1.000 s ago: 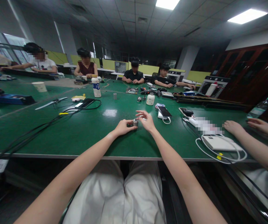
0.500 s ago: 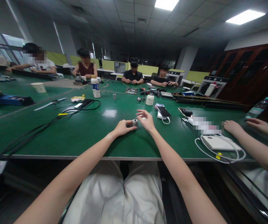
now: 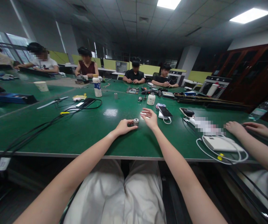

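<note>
A small grey metal cylinder (image 3: 136, 122) stands upright on the green table, with a round hole or boss in its top. My left hand (image 3: 124, 127) is closed around its left side, thumb in front and fingers behind. Just right of the cylinder, my right hand (image 3: 150, 119) is raised with fingers curved and apart, not touching it. A pale patch shows behind those fingers; I cannot make out whether it is a glare on the tabletop. Farther off, another small metal cylinder (image 3: 115, 95) stands alone.
Ahead are a white jar (image 3: 151, 99), a bottle (image 3: 97, 86) and a circuit board (image 3: 133, 90). To the right lie a phone (image 3: 165, 111) and a white box with cables (image 3: 222, 143). Black cables (image 3: 42, 126) cross the left side. A neighbour's hands (image 3: 237, 128) rest at right.
My right hand has drawn slightly away from the cylinder, up and to the right. My left hand keeps its grip. The view has shifted a little.
</note>
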{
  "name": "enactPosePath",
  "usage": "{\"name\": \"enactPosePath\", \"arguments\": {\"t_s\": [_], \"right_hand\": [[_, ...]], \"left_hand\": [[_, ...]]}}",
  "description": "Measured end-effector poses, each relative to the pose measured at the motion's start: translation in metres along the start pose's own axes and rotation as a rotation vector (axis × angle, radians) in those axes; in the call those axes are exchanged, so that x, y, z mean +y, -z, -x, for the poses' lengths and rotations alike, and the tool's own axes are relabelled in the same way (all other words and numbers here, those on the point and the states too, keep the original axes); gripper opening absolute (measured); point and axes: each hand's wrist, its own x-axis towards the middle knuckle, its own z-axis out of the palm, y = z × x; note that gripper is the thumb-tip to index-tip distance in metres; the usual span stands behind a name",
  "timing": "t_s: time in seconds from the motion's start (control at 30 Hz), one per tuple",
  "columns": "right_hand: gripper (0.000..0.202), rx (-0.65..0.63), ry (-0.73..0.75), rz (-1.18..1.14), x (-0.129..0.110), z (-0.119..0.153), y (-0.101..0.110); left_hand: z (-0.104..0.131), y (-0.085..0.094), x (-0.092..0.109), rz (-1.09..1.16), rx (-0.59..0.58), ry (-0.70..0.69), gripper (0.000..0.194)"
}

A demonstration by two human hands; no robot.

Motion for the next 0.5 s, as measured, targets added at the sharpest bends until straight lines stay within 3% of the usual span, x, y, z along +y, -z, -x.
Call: {"name": "enactPosePath", "arguments": {"t_s": [0.27, 0.5], "right_hand": [[0.03, -0.053, -0.172, 0.069, 0.032, 0.003, 0.017], [0.039, -0.03, -0.028, -0.022, 0.008, 0.0, 0.005]], "left_hand": [[0.0, -0.001, -0.002, 0.007, -0.003, -0.003, 0.043], [-0.001, -0.001, -0.001, 0.011, -0.002, -0.002, 0.043]]}}
